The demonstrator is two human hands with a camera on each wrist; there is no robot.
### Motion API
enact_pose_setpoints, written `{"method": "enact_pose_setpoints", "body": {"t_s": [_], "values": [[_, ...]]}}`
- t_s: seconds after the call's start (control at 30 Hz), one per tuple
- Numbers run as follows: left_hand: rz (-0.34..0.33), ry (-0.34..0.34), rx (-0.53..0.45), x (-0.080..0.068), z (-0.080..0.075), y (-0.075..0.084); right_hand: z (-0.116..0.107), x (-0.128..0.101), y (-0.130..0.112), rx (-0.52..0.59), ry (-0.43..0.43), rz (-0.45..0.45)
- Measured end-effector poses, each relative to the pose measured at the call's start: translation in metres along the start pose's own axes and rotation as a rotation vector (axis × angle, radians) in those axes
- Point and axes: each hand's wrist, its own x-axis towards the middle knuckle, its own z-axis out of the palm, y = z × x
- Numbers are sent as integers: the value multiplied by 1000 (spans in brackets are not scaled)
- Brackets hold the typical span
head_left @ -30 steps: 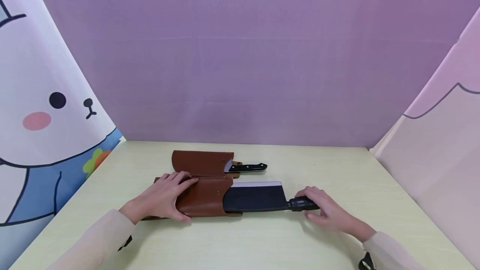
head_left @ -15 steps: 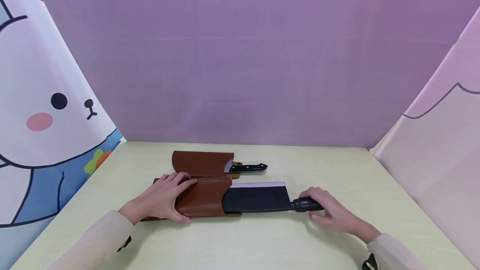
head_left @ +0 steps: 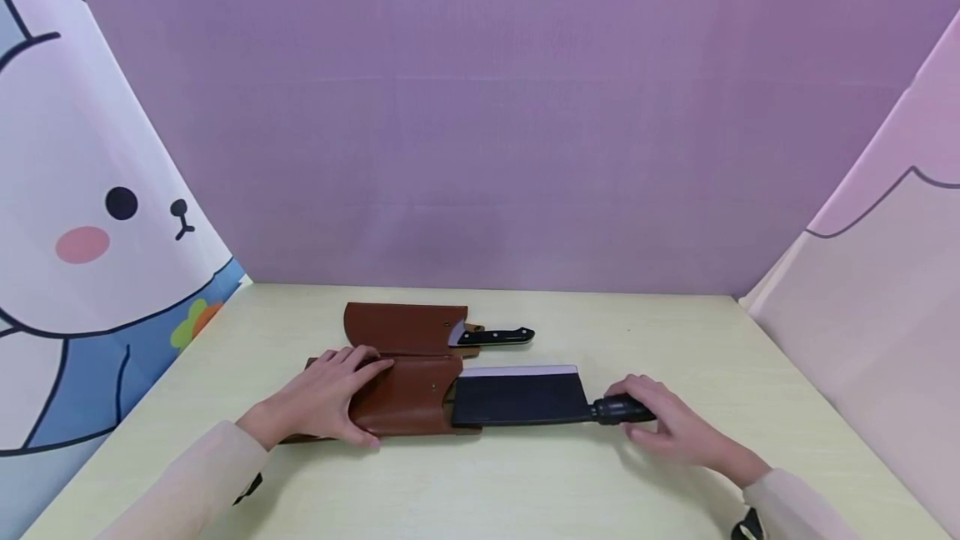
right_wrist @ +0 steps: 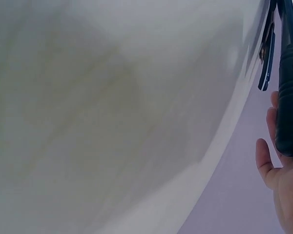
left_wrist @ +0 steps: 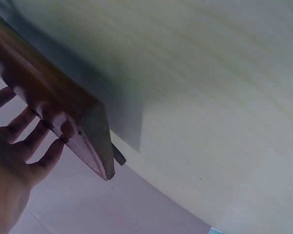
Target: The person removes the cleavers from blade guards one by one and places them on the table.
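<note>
My left hand [head_left: 326,398] lies over the left part of a brown leather knife sheath [head_left: 412,394], thumb at its near edge and fingers across its top. In the left wrist view, the fingertips touch the leather sheath [left_wrist: 53,92]. My right hand [head_left: 671,427] grips the black handle [head_left: 618,409] of a cleaver. The cleaver's dark blade [head_left: 521,398] points left, its pale edge facing away from me. Its left end is at the sheath's mouth; I cannot tell how much is inside. The right wrist view shows the handle [right_wrist: 289,107] between thumb and fingers.
Just behind lies a second brown sheath [head_left: 405,327] with a smaller knife in it, its black riveted handle [head_left: 498,336] sticking out right. Everything rests on a pale wood table [head_left: 637,332]. A purple backdrop [head_left: 487,148] rises at the table's far edge, with printed panels at both sides.
My right hand has drawn the cleaver to the right, so more of its blade shows outside the sheath. My left hand stays on the sheath, which has shifted very slightly left.
</note>
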Motion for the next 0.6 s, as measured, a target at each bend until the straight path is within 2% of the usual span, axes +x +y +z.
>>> {"method": "enact_pose_setpoints", "body": {"t_s": [0.3,0.6], "values": [[17,32,2,0,3,-2,-2,-5,5,-8,-5,11],[6,-4,8,1,3,-3,-7,-11,12,23,-5,17]]}}
